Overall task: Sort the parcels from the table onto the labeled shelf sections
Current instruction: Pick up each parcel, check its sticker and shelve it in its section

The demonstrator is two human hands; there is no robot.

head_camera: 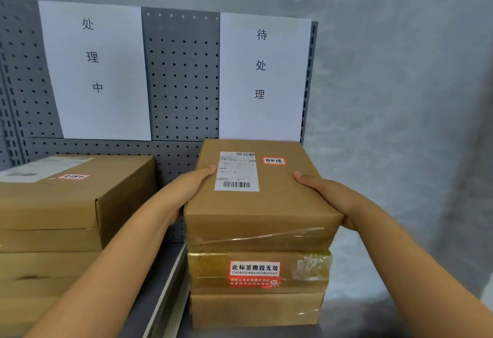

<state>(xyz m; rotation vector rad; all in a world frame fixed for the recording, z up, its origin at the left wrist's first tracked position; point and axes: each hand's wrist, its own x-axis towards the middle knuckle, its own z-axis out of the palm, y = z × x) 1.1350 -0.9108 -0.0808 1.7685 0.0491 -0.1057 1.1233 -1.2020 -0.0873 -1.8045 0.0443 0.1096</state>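
A brown cardboard parcel [272, 199] with a white shipping label and a small red-edged sticker lies on top of a stack of parcels [256, 308] in the right shelf section. My left hand [186, 191] grips its left side and my right hand [328, 196] grips its right side. Behind it, a white paper sign [262, 76] with three characters marks this section. A second paper sign [93, 70] marks the section to the left, where a stack of larger boxes [53, 217] stands.
The grey pegboard back panel [184, 78] rises behind both stacks. The grey shelf surface [165, 292] shows between the two stacks. A grey wall lies to the right of the shelf's end post [309, 84].
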